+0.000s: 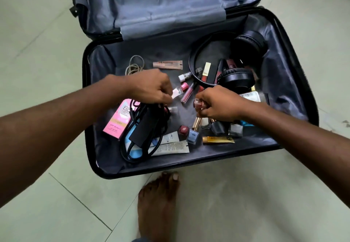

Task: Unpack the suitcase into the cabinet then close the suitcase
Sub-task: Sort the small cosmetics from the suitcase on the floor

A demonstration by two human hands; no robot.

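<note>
Suitcase (pixel 295 82) open: your left hand (pixel 151 86) grips black cable (pixel 147 128), right hand (pixel 219 103) pinches small bottle (pixel 198 104), headphones (pixel 236 79) crowding behind.

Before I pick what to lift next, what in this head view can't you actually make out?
- Cabinet: not in the head view at all.
- Left hand: its curled fingers cover what they pinch above the black cable bundle.
- Pink BB cream box: the cable overlaps part of it.
- Items beneath the headphones: partly covered.
- White tube: print too small to read.
- Suitcase lid: cut off by the top edge.
</note>
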